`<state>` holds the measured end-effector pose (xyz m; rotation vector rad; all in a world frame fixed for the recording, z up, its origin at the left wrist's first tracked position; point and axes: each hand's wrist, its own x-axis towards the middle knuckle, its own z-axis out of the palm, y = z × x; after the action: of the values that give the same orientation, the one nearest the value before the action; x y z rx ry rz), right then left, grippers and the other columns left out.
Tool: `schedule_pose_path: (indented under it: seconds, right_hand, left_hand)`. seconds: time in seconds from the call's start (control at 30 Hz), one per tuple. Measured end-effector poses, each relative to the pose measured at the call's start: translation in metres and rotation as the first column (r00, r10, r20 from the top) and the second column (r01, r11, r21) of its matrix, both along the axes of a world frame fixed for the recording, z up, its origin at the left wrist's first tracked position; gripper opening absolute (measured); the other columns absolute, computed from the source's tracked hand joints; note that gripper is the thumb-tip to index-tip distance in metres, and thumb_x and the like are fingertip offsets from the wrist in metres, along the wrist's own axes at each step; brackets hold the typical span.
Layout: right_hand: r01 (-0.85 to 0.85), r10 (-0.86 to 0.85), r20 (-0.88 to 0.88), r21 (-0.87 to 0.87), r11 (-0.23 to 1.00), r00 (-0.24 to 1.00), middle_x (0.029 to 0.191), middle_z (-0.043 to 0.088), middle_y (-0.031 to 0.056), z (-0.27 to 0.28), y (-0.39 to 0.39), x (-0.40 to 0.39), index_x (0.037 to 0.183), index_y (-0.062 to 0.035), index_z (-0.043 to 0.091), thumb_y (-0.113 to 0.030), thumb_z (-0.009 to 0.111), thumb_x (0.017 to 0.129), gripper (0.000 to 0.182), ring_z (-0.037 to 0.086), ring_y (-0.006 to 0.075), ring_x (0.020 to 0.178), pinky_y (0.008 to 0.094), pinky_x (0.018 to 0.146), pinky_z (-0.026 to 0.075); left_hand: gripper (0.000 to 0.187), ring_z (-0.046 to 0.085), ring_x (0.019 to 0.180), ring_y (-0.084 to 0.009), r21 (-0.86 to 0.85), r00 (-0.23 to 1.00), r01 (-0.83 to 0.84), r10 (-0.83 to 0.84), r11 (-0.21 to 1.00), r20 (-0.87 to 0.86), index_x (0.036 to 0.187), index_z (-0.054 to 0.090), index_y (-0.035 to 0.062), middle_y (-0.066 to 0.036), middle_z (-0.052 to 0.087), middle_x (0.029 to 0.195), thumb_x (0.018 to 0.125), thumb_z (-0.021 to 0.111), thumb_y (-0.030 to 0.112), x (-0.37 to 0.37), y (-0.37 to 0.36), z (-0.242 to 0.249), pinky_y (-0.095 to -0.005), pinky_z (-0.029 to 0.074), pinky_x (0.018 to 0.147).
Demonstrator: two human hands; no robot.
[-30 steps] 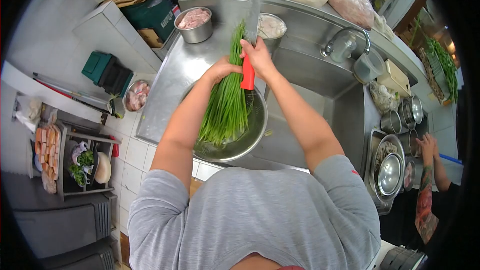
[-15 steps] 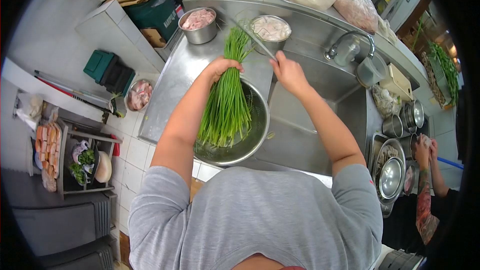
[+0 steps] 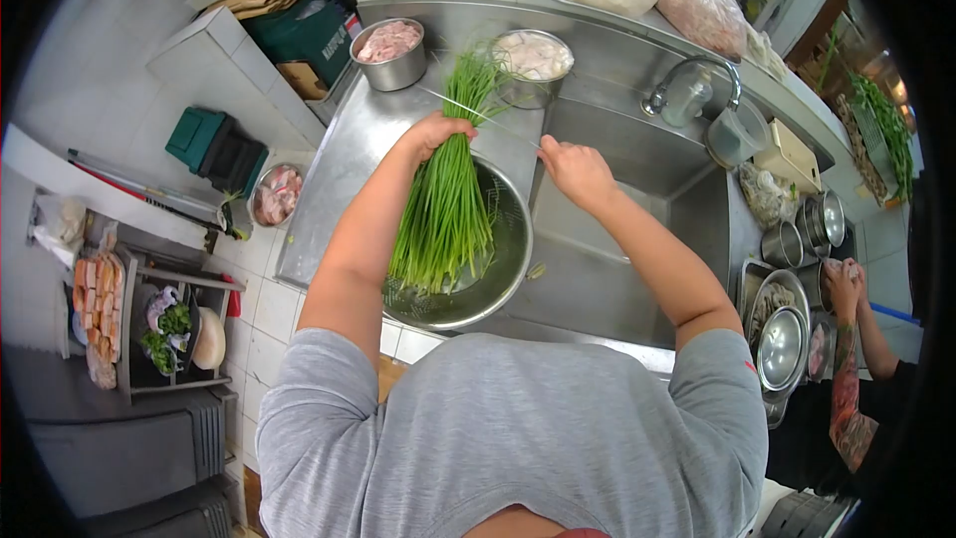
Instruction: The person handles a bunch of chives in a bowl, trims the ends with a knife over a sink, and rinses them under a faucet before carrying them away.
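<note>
Green stalks (image 3: 443, 209) hang over the metal bowl (image 3: 515, 264), squeezed in your left hand (image 3: 439, 134). Your right hand (image 3: 578, 174) grips the knife (image 3: 486, 120), its handle hidden. Two full pots (image 3: 535, 93) stand near the stalks' tips.

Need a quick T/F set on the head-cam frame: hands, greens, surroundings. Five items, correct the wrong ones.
1. The left hand grips the green stalks. True.
2. The right hand is empty. False: it holds a knife.
3. The stalks' lower ends are over the colander. True.
4. In the picture, the faucet is left of the stalks. False: it is to their right.
5. The metal pot left of the stalks holds pinkish pieces. True.
</note>
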<state>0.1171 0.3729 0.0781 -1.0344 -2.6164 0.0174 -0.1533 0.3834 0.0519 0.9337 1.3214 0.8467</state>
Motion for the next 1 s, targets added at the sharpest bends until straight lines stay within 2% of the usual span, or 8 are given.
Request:
schedule_pose_path:
  seconds: [0.13,0.43,0.53,0.63,0.83,0.97,1.0]
  right_hand:
    - [0.009,-0.007,0.053,-0.053,0.999,0.999,0.064,0.060,0.0162,0.009,-0.002,-0.004,0.086,-0.0040,0.047,-0.021,0.045,0.088,0.018,0.061,0.0339,0.065,0.0444,0.059,0.048]
    - [0.077,-0.054,0.156,-0.140,0.987,0.986,0.070,0.062,0.0184,0.023,-0.010,-0.008,0.087,-0.0026,0.051,-0.009,0.045,0.080,0.011,0.062,0.0341,0.069,0.0439,0.061,0.049]
    - [0.103,-0.072,0.170,-0.181,0.978,0.983,0.072,0.062,0.0189,0.024,-0.014,-0.008,0.089,-0.0026,0.052,-0.009,0.045,0.080,0.013,0.062,0.0340,0.070,0.0441,0.063,0.049]
    - [0.114,-0.082,0.160,-0.202,0.973,0.984,0.072,0.062,0.0196,0.015,-0.018,-0.011,0.090,-0.0024,0.052,-0.010,0.044,0.081,0.014,0.062,0.0345,0.071,0.0444,0.064,0.049]
    - [0.113,-0.088,0.104,-0.262,0.958,0.991,0.073,0.062,0.0201,0.005,-0.022,-0.034,0.090,-0.0019,0.053,-0.011,0.044,0.083,0.015,0.062,0.0354,0.071,0.0450,0.065,0.049]
    - [0.056,-0.051,0.028,-0.221,0.974,0.998,0.066,0.060,0.0203,-0.007,-0.015,-0.041,0.085,-0.0011,0.052,-0.022,0.044,0.088,0.022,0.060,0.0371,0.065,0.0466,0.060,0.049]
    - [0.068,-0.061,0.040,-0.222,0.973,0.997,0.068,0.060,0.0208,-0.006,-0.014,-0.041,0.086,-0.0010,0.053,-0.019,0.044,0.087,0.020,0.061,0.0367,0.067,0.0461,0.061,0.049]
  left_hand:
    - [0.016,0.053,0.051,-0.0153,-0.007,0.996,-0.034,0.034,0.999,-0.081,0.077,0.058,0.0022,-0.006,0.056,0.064,0.067,0.066,0.013,0.002,-0.004,0.006,-0.0285,0.046,0.046]
    - [0.035,0.058,0.061,-0.0208,0.072,0.949,-0.081,0.099,0.994,-0.299,0.091,0.060,-0.0066,-0.012,0.061,0.075,0.064,0.068,0.014,0.009,-0.006,0.011,-0.0320,0.047,0.056]
    - [0.033,0.059,0.061,-0.0230,0.126,0.921,-0.084,0.125,0.988,-0.370,0.082,0.060,-0.0125,-0.015,0.061,0.072,0.063,0.067,0.014,0.007,-0.001,-0.002,-0.0342,0.047,0.055]
    - [0.035,0.059,0.065,-0.0244,0.135,0.864,-0.046,0.108,0.990,-0.493,0.083,0.061,-0.0123,-0.017,0.062,0.075,0.063,0.067,0.016,0.003,0.001,-0.008,-0.0344,0.047,0.059]
    - [0.034,0.060,0.069,-0.0246,0.147,0.777,-0.032,0.117,0.989,-0.619,0.084,0.062,-0.0084,-0.018,0.063,0.078,0.062,0.066,0.017,0.004,-0.008,-0.001,-0.0337,0.047,0.065]
    - [0.033,0.061,0.071,-0.0249,0.171,0.770,-0.008,0.115,0.985,-0.627,0.084,0.063,-0.0069,-0.018,0.063,0.079,0.063,0.066,0.019,-0.002,-0.005,-0.012,-0.0336,0.047,0.067]
    - [0.033,0.061,0.072,-0.0248,0.181,0.777,-0.004,0.117,0.983,-0.618,0.084,0.063,-0.0065,-0.018,0.063,0.079,0.063,0.066,0.019,0.000,-0.009,-0.004,-0.0336,0.047,0.067]
